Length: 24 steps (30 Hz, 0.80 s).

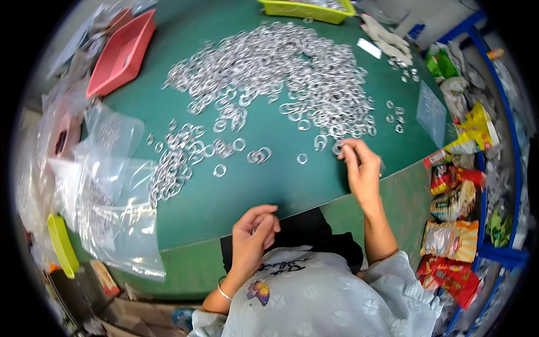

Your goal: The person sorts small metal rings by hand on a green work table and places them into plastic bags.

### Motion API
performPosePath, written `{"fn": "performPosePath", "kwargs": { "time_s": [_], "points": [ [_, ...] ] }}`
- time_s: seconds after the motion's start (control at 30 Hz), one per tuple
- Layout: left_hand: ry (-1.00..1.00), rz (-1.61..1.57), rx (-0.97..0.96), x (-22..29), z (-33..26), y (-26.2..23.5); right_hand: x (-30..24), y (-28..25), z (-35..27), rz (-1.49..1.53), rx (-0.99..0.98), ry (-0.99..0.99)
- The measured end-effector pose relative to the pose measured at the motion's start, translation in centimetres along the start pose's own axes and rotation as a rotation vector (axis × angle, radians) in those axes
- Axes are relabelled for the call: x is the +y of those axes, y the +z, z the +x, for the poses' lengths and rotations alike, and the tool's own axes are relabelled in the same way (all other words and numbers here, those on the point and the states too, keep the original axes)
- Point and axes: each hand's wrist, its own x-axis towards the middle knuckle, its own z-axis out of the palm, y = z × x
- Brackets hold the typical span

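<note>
The right hand (pixel 362 168) reaches out over the green table (pixel 281 191), its fingertips pinched on a small silver ring (pixel 338 148) at the near edge of the big ring pile (pixel 281 73). The pile lies just past it. The left hand (pixel 254 230) sits curled near the body, farther away; I cannot tell if it holds rings.

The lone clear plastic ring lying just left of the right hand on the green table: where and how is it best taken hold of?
Probably by its rim: the clear plastic ring lies flat and apart from the others on the green table, so pinch across the band from above. The right hand is nearest, coming from the ring's right.
</note>
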Motion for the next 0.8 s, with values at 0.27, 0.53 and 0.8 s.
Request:
{"fn": "performPosePath", "kwargs": {
  "time_s": [0.27, 0.53, 0.8],
  "points": [
    [0.032, 0.027, 0.006, -0.2, 0.7, 1.3, 8.3, -12.6, 6.0, -0.369, 0.307, 0.047],
    [0.026, 0.045, 0.031, 0.3, 0.3, 1.2, 5.8, -10.3, 5.5, -0.063, 0.156, 0.107],
    [0.01, 0.054, 0.003, 0.2, -0.1, 1.1, 7.3, -11.3, 3.6, -0.467, 0.433, -0.042]
  ]
}}
